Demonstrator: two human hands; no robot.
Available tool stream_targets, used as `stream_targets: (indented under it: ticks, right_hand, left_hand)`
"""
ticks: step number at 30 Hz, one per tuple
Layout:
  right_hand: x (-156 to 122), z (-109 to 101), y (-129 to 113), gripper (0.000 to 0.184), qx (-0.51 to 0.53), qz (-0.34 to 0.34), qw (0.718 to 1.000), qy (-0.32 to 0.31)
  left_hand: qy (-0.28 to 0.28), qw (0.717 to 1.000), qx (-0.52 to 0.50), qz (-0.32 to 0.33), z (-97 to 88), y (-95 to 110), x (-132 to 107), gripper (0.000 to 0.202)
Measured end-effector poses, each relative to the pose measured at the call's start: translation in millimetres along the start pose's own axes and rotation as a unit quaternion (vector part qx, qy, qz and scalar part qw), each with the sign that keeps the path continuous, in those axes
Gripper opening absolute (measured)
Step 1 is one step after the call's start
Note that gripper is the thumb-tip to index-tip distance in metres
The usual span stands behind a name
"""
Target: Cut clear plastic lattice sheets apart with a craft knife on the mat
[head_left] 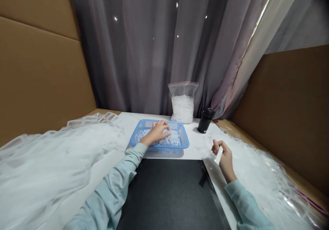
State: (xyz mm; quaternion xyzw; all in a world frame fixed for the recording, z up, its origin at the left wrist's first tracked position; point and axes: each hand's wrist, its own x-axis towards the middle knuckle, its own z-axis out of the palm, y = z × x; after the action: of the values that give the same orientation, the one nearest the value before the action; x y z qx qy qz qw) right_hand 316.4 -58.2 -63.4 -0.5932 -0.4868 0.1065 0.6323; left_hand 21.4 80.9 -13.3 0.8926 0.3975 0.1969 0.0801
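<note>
Left hand (pixel 158 132) is down inside the blue basket (pixel 185 143), palm facing down, fingers bent and spread over the white pieces (pixel 175 140) that lie loose across the basket floor. From where I stand the fingertips are buried among those pieces, so I cannot tell whether the hand has closed on one or merely rests on top. The basket sits on the white surface (pixel 197 146), just beyond the far edge of the black mat (pixel 169 192), and the pale blue sleeve runs back along the mat's left edge.

Over to the right hand (pixel 225 158): it hovers off the mat's far right corner, fingers curled in, thumb and fingertips pinched on a small white strip (pixel 219 155). The strip stands out pale against the hand, tilted, its lower end pointing toward the mat. It is well apart from the basket.

Behind the basket, a clear zip bag (pixel 183 103) stands upright against the curtain (pixel 144 51), its lower half filled with more white bits. Just to its right stands a black bottle (pixel 205 120), upright and near the basket's far right corner.

A great heap of white netting (pixel 51 165) covers the left side of the surface, and a thinner litter of white offcuts (pixel 264 175) spreads along the right, just beside the right hand. Cardboard walls (pixel 38 69) close in on both sides.
</note>
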Motion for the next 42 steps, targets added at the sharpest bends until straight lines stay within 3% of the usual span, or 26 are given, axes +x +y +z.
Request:
stream_targets:
  ticks: [3, 6, 9, 12, 15, 17, 25, 29, 35, 42]
  right_hand:
    - [0, 0, 0, 0.061, 0.001, 0.001, 1.0, -0.001]
    - [0, 0, 0, 0.061, -0.001, 0.001, 1.0, -0.002]
    - [-1, 0, 0, 0.061, -0.002, 0.001, 1.0, -0.001]
    - [-1, 0, 1, 0.061, -0.002, 0.0, 1.0, -0.002]
    - [-1, 1, 1, 0.061, -0.001, -0.001, 1.0, -0.003]
    - [-1, 0, 2, 0.061, -0.001, -0.002, 1.0, -0.002]
    - [-2, 1, 0, 0.061, -0.003, -0.005, 1.0, -0.003]
    - [-2, 1, 0, 0.06, -0.005, -0.005, 1.0, -0.005]
    - [-2, 1, 0, 0.061, -0.006, -0.005, 1.0, -0.005]
    - [-3, 2, -1, 0.061, -0.006, -0.006, 1.0, -0.01]
  left_hand:
    - [0.05, 0.999, -0.017, -0.006, -7.6, 6, 2, 0.032]
    - [0.046, 0.998, -0.041, 0.015, -10.3, 10, 1, 0.034]
    - [0.006, 0.997, -0.063, 0.04, -8.6, 12, -2, 0.032]
    - [-0.073, 0.993, -0.078, 0.058, -5.1, 12, -3, 0.027]
    - [-0.136, 0.986, -0.085, 0.043, -4.1, 9, -3, 0.027]
    - [-0.146, 0.985, -0.086, 0.021, -6.6, 6, -3, 0.029]
    - [-0.077, 0.993, -0.069, -0.057, -14.3, -8, -1, 0.032]
    - [-0.09, 0.992, -0.081, -0.046, -8.4, -11, -1, 0.031]
    - [-0.01, 0.997, -0.063, -0.035, -12.4, -8, -1, 0.033]
    - [-0.069, 0.995, -0.053, -0.038, -2.5, -4, -4, 0.033]
